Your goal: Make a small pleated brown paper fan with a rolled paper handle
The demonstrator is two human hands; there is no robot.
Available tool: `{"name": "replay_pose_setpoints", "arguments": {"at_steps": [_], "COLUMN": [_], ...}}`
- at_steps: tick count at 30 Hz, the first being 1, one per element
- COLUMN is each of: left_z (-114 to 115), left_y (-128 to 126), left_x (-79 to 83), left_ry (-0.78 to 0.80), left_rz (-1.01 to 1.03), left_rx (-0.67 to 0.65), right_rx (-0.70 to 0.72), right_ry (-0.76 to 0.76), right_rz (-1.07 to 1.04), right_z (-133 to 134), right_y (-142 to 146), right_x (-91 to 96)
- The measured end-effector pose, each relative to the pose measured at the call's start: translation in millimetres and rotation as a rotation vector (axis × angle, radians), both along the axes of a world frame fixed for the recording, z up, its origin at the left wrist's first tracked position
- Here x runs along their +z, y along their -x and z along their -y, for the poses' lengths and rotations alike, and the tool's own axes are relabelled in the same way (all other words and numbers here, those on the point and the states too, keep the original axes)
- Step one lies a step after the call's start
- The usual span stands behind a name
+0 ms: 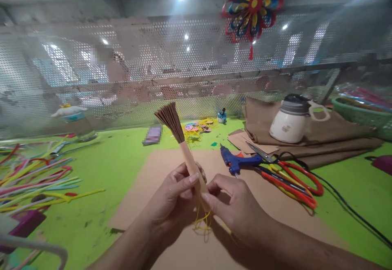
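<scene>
A small brush-shaped craft piece (189, 158) leans to the left in front of me, with a tan paper-wrapped handle. From its upper end fans a bundle of thin dark-brown strips (170, 120). My left hand (173, 194) is closed around the handle's middle, the thumb lying across the front. At the lower end, my right hand (234, 198) pinches the handle between thumb and fingers. Thin yellow cord (203, 223) dangles in loops below that end. Underneath both hands lies a large sheet of brown paper (147, 176).
To the right lie a blue glue gun (240, 162) and orange-handled scissors (301, 178). A white jug (289, 123) stands on folded brown material (260, 117). Coloured strips (39, 180) spread at left near a jar (81, 125). A small blue bottle (222, 117) stands behind.
</scene>
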State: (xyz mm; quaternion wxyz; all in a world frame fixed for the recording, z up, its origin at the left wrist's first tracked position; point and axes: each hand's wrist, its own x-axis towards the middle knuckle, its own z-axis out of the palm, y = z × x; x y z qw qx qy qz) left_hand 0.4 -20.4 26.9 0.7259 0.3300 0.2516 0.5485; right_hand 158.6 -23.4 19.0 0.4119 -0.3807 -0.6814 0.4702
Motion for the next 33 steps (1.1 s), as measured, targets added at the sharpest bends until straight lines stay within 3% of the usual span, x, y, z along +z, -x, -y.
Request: {"name": "replay_pose_setpoints", "arguments": {"at_steps": [3, 9, 21, 26, 33], "left_z": [0, -3, 3, 1, -2], "left_y": [0, 0, -4, -2, -1], "left_x": [0.2, -3.1, -1.1, -5.2, -6.8], "left_ry": [0.013, 0.021, 0.061, 0.08, 0.053], "left_rz": [-0.029, -0.073, -0.116, -0.102, -0.108], "left_rx": [0.019, 0.009, 0.068, 0.004, 0.038], "right_rx": [0.025, -0.083, -0.088, -0.077, -0.026], "right_ry": [0.002, -0.061, -0.035, 0.027, 0.099], "right_rz": [0.022, 0.077, 0.053, 0.004, 0.0], "right_z": [-1, -3, 1, 0, -4], "right_y": [0, 3, 3, 4, 5], "right_x": [-2.6, -3.2, 7.6, 3.0, -6.2]}}
